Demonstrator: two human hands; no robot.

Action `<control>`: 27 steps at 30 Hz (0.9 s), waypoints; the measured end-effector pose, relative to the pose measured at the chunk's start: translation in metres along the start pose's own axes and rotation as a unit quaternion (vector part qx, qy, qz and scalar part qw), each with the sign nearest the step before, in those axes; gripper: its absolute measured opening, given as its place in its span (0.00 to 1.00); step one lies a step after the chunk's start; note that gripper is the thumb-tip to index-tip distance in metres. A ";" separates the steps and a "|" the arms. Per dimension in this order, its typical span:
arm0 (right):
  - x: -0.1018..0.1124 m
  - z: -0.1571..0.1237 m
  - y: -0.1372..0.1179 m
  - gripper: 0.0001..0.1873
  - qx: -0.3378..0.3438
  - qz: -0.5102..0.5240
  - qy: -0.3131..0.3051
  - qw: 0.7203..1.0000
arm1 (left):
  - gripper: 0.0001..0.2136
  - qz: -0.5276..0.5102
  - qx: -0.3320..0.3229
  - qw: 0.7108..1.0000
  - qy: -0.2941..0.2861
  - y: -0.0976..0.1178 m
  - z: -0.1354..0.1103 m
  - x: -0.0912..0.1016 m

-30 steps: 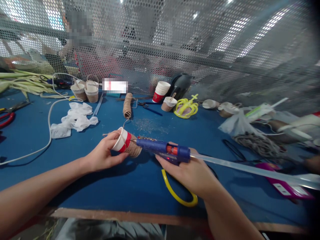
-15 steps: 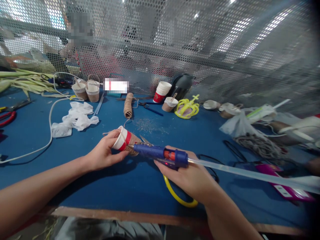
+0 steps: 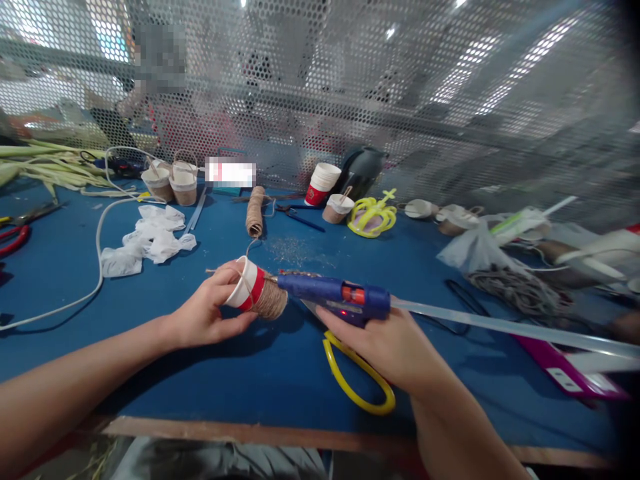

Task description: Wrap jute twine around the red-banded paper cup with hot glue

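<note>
My left hand [image 3: 207,312] grips a small red-and-white paper cup [image 3: 249,285] lying on its side, its lower half wound with brown twine [image 3: 273,300]. My right hand [image 3: 387,347] holds a blue hot glue gun [image 3: 335,293] with a long clear glue stick [image 3: 500,327] trailing to the right. The gun's nozzle points left and touches the twine wrapping on the cup. Both hover just above the blue table [image 3: 210,380].
Yellow-handled scissors [image 3: 357,380] lie under my right hand. A twine spool [image 3: 255,211], stacked cups [image 3: 321,184], twine-wrapped cups [image 3: 173,183], a yellow crown [image 3: 373,215], white plastic scraps [image 3: 150,240], a white cable [image 3: 97,247] and red pliers [image 3: 13,237] are spread around. A perforated metal screen [image 3: 350,87] stands behind; a person sits beyond it.
The glue gun moved down and left against the cup, then back up and right, so the nozzle now sits higher on the twine. The cup has turned slightly in my left hand.
</note>
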State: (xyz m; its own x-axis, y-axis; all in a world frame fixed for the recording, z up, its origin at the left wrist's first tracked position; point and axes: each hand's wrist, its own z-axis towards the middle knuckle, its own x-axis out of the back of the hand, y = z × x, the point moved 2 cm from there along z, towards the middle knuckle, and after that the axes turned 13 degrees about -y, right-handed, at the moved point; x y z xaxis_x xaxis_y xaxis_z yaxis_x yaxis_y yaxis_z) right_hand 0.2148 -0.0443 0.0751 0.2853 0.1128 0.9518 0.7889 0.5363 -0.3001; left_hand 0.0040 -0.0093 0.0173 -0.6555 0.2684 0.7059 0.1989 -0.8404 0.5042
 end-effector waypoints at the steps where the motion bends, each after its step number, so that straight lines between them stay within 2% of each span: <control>1: 0.000 0.001 0.000 0.09 0.000 0.008 -0.001 1.000 | 0.03 0.003 -0.002 1.000 0.002 0.000 0.000 0.000; 9: -0.001 0.004 -0.002 0.10 -0.059 0.091 0.021 0.994 | 0.02 0.022 -0.004 1.000 -0.005 0.002 -0.002 -0.001; 14: 0.001 0.002 -0.004 0.09 -0.031 0.093 0.024 0.995 | 0.02 0.023 -0.001 1.000 -0.007 0.001 -0.002 -0.001; 27: 0.001 0.001 -0.002 0.11 -0.012 0.032 0.004 0.999 | 0.02 0.017 0.009 1.000 -0.012 0.000 -0.003 -0.002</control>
State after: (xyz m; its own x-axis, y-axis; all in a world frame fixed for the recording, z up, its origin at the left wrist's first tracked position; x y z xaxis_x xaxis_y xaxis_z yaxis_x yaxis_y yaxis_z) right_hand 0.2129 -0.0442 0.0770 0.3403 0.1401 0.9298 0.7818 0.5074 -0.3625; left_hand 0.0033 -0.0115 0.0145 -0.6303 0.2515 0.7345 0.2332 -0.8410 0.4881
